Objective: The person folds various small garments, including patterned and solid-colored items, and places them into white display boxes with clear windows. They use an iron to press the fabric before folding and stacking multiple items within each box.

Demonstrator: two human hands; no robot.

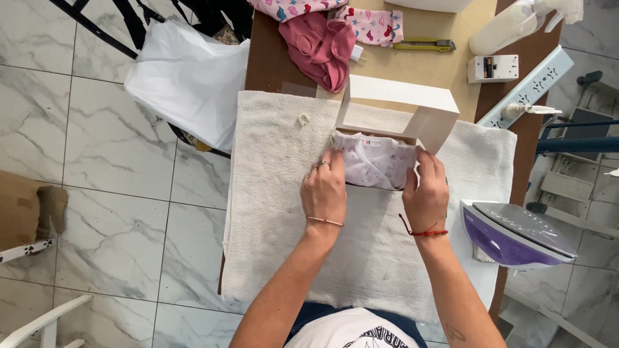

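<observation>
Folded garment lies crosswise, left hand and right hand pinching its ends.

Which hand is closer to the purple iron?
Right. The right hand grips the folded garment just beside the iron; the left hand holds the garment's far side.

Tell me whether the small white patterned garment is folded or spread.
Folded: the small white patterned garment is a compact bundle gripped between left hand and right hand.

Both hands on folded white garment; purple iron beside
</observation>
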